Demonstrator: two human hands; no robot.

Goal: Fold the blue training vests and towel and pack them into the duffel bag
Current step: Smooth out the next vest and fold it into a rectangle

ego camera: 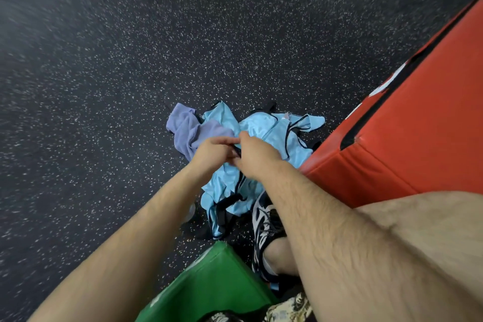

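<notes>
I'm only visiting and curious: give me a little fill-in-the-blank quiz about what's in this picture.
1. The towel left of the blue vests is ____.
2. The padded block right of the vests is ____.
3. The left hand and right hand both pinch a vest's ____ trim.
4. The lower block beside the shoe is ____.
Missing words: purple, red, black, green.

Gym or training hall: black white-flecked rubber floor (183, 34) across the frame, red padded vinyl block (418, 138) at right edge, green padded vinyl block (217, 277) at bottom centre.
</notes>
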